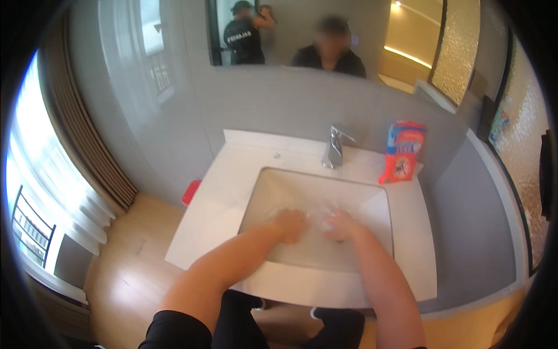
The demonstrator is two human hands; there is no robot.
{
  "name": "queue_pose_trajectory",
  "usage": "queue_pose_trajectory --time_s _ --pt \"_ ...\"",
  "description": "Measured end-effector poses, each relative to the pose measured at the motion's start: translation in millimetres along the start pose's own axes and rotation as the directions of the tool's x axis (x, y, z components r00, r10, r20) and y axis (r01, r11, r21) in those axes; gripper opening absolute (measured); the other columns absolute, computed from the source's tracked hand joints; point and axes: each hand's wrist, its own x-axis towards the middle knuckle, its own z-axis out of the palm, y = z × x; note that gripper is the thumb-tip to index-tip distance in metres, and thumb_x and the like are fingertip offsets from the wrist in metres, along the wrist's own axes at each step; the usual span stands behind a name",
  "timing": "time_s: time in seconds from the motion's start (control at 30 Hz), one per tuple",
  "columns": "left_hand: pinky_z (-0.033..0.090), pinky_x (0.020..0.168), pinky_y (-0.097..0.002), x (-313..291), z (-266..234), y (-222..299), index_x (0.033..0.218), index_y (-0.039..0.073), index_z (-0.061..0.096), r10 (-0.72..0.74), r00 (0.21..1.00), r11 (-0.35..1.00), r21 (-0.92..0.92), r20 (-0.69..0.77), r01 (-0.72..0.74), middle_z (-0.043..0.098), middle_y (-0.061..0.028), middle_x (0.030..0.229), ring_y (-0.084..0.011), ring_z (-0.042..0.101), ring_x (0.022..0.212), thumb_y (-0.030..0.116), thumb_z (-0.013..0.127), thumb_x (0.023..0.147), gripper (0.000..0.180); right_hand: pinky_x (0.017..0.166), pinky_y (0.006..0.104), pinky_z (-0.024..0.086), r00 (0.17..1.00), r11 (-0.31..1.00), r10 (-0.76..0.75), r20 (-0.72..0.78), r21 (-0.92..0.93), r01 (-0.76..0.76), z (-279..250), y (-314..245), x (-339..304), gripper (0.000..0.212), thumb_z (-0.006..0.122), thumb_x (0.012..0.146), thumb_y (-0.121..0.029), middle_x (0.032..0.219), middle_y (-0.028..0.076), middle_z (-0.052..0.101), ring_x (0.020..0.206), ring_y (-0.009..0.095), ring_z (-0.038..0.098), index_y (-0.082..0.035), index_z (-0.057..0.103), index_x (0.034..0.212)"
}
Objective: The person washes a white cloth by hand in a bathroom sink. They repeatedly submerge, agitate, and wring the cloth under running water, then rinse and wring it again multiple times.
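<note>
Both my hands are down inside a rectangular white sink [372, 200] set in a white countertop. My left hand [290, 225] is over the left middle of the basin, its fingers smeared by motion. Close by on the right, my right hand [339, 225] is blurred too, with something whitish around its fingertips that could be water, foam or cloth. Whether either hand grips anything is hidden by the blur. Behind the basin stands a chrome faucet [333, 150], apart from both hands.
A red and blue soft packet [402, 152] stands on the counter's back right corner. A red object [191, 192] shows beyond the left edge. The mirror [285, 35] above reflects two people. Curtains [87, 128] hang at the left; a grey partition [471, 221] borders the right.
</note>
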Motion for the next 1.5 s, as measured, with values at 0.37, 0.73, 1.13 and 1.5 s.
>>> queue_pose_trajectory --time_s 0.37,0.73,1.13,1.5 --pt "0.051 0.087 -0.0519 -5 3 22 0.128 0.013 0.053 -0.072 0.995 0.992 -0.112 -0.062 0.065 0.053 -0.0167 0.131 -0.0343 0.057 0.116 0.033 0.067 0.084 0.050 0.098 0.0487 0.048 0.988 0.998 0.018 -0.151 -0.049 -0.026 29 -2 6 0.051 0.069 0.081 -0.027 0.119 0.024 0.063 0.113 0.039 0.060 -0.008 0.057 0.127" --pt "0.045 0.095 -0.0555 28 3 7 0.118 0.011 0.060 -0.037 0.997 0.992 -0.121 -0.072 0.028 0.059 -0.0165 0.125 -0.0346 0.057 0.117 0.024 0.061 0.085 0.036 0.089 0.0479 0.050 0.869 0.983 -0.147 -0.473 0.030 0.182 18 -31 -1 0.020 0.058 0.083 -0.012 0.118 0.025 0.061 0.111 0.041 0.058 -0.002 0.061 0.101" --pt "0.036 0.107 -0.0551 36 22 0 0.135 0.011 0.047 -0.099 0.918 0.923 -0.381 -0.385 -0.060 0.044 -0.0235 0.139 -0.0431 0.042 0.131 0.027 0.076 0.073 0.070 0.112 0.0507 0.032 0.951 0.991 -0.090 -0.295 -0.124 0.055 12 -8 24 0.073 0.077 0.073 -0.037 0.142 0.023 0.045 0.137 0.041 0.036 0.002 0.054 0.131" --pt "0.046 0.097 -0.0489 97 68 -18 0.116 0.013 0.058 -0.151 0.910 0.983 -0.157 -0.385 0.097 0.058 -0.0140 0.124 -0.0324 0.054 0.121 0.019 0.064 0.083 0.035 0.109 0.0476 0.036 0.930 0.953 0.246 -0.271 -0.105 -0.283 2 -25 47 0.058 0.066 0.083 -0.031 0.134 0.024 0.051 0.128 0.037 0.047 -0.001 0.050 0.129"
